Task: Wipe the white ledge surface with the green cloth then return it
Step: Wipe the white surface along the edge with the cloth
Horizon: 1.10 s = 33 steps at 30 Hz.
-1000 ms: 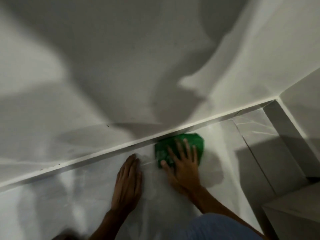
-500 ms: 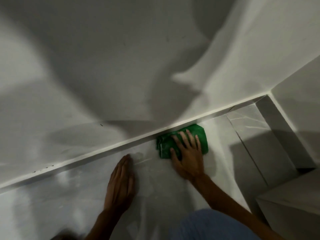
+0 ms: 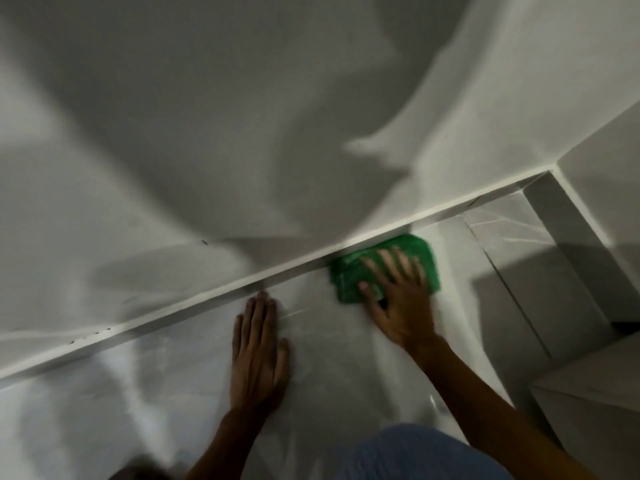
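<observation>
A folded green cloth [image 3: 349,282] lies on the glossy white ledge surface [image 3: 329,341], tight against the raised white strip at the foot of the wall. My right hand [image 3: 398,299] presses flat on the cloth with fingers spread, covering its lower right part. My left hand [image 3: 258,348] rests palm down on the bare ledge to the left of the cloth, fingers together and pointing at the strip; it holds nothing.
A white wall [image 3: 242,116] rises behind the strip [image 3: 194,301], crossed by large shadows. At the right the ledge ends at a corner wall [image 3: 606,188] and a lower step [image 3: 595,393]. A blue-clad knee [image 3: 415,452] shows at the bottom edge.
My right hand has slid the green cloth to the right along the strip. My left hand has stayed planted on the ledge.
</observation>
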Each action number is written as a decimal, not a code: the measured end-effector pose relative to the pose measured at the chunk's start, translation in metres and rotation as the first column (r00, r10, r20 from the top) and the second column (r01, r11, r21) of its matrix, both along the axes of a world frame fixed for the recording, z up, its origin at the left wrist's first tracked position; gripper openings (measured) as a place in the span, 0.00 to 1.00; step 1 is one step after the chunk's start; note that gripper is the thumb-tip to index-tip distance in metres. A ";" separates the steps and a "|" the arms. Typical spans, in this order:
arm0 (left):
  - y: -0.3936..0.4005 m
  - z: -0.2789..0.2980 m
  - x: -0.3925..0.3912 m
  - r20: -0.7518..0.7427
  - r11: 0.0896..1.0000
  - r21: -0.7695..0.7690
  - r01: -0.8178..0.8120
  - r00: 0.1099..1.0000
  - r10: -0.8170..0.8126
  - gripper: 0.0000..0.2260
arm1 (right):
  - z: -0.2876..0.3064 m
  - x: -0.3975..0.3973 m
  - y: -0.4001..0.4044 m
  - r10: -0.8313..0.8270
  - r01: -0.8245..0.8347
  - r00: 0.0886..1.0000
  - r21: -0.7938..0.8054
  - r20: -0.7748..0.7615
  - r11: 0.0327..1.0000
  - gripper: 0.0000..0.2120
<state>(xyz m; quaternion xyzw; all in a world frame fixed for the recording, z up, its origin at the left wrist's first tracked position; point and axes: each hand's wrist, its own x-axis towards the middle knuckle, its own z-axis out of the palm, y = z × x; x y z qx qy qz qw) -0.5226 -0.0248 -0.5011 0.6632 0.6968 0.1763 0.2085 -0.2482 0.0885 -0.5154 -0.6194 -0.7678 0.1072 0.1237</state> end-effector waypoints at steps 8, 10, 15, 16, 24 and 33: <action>-0.003 -0.001 0.001 0.015 1.000 0.020 -0.017 1.000 0.016 0.34 | -0.002 -0.001 -0.001 0.338 -0.338 0.941 -0.016 0.028 0.941 0.26; -0.001 -0.001 0.000 0.023 1.000 0.020 -0.010 1.000 0.009 0.34 | 0.002 0.003 0.004 0.157 -0.157 0.987 0.018 0.024 0.987 0.25; -0.005 -0.002 0.001 0.030 1.000 0.002 -0.007 1.000 0.007 0.36 | -0.013 -0.068 -0.037 0.034 -0.037 0.999 -0.082 -0.041 0.996 0.30; -0.005 -0.003 -0.001 0.042 1.000 -0.004 0.009 0.999 -0.009 0.36 | -0.014 -0.056 -0.031 0.155 -0.157 0.987 -0.053 -0.038 0.986 0.29; -0.007 -0.007 -0.021 0.053 0.997 -0.004 0.077 0.996 -0.077 0.36 | -0.004 -0.014 -0.002 -0.110 0.111 0.994 -0.029 0.003 0.993 0.29; -0.012 -0.013 -0.018 0.162 0.998 0.058 -0.031 0.987 0.021 0.34 | -0.007 -0.112 -0.052 0.119 -0.125 0.985 -0.037 -0.129 0.991 0.29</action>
